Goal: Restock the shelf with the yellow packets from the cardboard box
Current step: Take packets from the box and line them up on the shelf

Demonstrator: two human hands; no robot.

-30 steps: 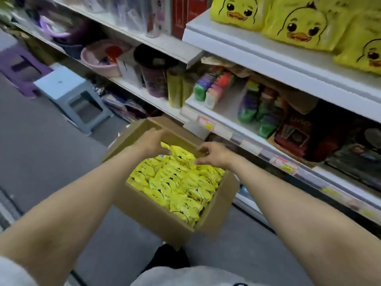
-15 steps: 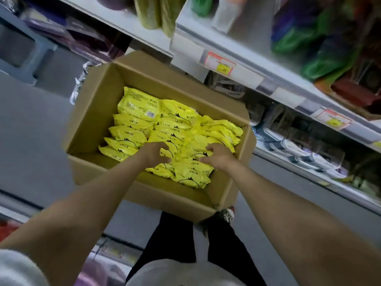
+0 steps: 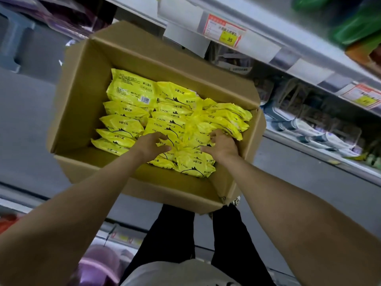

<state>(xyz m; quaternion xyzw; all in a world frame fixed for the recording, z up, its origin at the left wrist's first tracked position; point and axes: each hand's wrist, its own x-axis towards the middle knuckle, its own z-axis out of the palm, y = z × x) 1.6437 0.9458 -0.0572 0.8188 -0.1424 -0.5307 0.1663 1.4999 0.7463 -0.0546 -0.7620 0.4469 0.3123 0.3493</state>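
Both hands have pulled back to the near-right end of the cardboard box (image 3: 82,96). Left hand (image 3: 151,144): fingers curled onto the yellow packets (image 3: 134,93). Right hand (image 3: 221,144): fingers hooked behind the same bunch. Step: gathering a handful. Next, likely: squeeze inward, lift to shelf (image 3: 257,46).

The box (image 3: 82,89) sits at centre; the left hand (image 3: 151,144) and right hand (image 3: 222,144) curl round packets (image 3: 132,93) at its 5 o'clock side, shelf (image 3: 261,43) at 1 o'clock.
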